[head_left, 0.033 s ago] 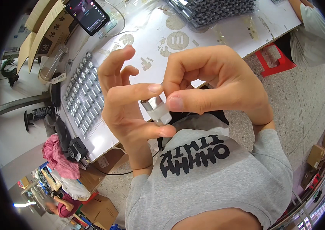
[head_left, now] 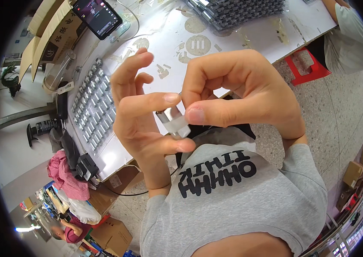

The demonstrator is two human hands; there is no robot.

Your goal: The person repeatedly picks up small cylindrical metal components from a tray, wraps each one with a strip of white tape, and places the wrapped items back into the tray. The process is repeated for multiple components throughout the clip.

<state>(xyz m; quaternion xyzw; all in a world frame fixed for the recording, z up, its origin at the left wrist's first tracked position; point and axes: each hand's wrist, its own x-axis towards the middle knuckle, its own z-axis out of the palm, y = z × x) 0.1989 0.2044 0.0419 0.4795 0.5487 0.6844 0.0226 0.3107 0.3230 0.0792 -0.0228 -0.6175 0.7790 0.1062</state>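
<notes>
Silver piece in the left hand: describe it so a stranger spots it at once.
Find the white table, then the person's raised left hand. Between its forefinger and thumb is a short, shiny silver piece with a whitish band across it. Unlike the silver pieces in rows on the table, it is held up, beside the fingertips of the right hand.

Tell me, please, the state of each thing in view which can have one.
Left hand, holding the silver part
Right hand, pinched shut beside the part; whether it grips anything is unclear
Silver part, tilted, pale band across its visible side
Phone, screen lit
Cardboard box, flaps open
Silver pieces, laid out in rows
Light strip, lit
</notes>
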